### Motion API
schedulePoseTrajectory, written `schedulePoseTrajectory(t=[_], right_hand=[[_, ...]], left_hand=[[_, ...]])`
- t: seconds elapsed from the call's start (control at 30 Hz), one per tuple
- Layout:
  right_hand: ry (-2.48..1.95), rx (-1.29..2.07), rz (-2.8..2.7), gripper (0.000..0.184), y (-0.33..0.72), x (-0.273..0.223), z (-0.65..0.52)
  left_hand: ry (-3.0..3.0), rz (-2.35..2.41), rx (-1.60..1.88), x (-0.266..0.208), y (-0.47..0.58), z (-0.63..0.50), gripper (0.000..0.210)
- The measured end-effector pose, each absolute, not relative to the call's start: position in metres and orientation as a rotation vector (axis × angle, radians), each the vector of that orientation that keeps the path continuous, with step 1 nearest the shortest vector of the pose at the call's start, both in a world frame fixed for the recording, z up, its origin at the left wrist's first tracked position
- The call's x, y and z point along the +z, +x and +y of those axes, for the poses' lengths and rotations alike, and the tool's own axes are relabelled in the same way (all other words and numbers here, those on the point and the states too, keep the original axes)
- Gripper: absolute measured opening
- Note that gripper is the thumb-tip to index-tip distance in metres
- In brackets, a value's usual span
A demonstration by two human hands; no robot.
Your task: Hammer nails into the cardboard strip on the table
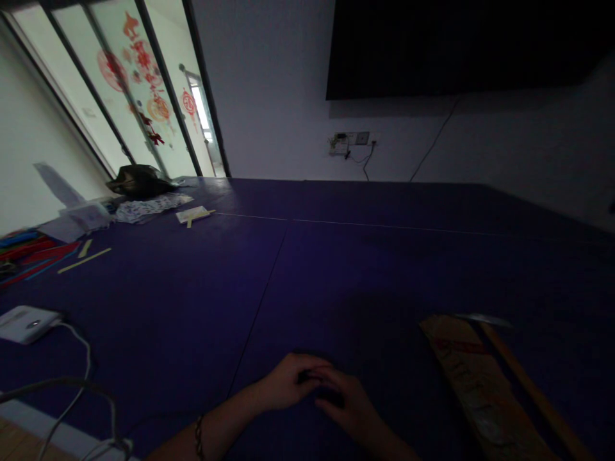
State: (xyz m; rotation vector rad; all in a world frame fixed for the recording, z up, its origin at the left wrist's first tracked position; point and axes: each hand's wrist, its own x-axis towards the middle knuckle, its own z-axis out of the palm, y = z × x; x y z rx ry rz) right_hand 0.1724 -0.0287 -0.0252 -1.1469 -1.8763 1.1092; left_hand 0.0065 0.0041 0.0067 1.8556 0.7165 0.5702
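Observation:
On the dark blue table surface [331, 275], near its front edge, my two hands meet at the fingertips. My left hand [287, 382], with a chain bracelet [198, 438] at the wrist, is loosely curved, its thumb apart from the fingers. My right hand [350, 398] reaches in from the other side, fingers extended over the left fingertips and thumb held away. No object shows in either hand, though the overlapping fingertips are dim. To the right lies a worn brown cardboard piece [473, 378], with a shiny thin item [485, 319] at its far end.
At the left are a white device [29, 323] with a pale cable [88, 358], red and blue strips [43, 256] and a yellowish strip [84, 260]. Farther back sit a dark bag [139, 181] and patterned sheets [148, 208]. A black screen [461, 48] hangs on the wall.

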Motion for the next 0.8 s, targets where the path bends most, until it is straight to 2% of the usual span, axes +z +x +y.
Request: schedulePoseTrajectory(t=[0.8], right_hand=[[-1.156, 1.110, -1.848, 0.038, 0.174, -0.036, -0.028]], left_hand=[[1.824, 0.716, 0.558, 0.000, 0.006, 0.005, 0.032]])
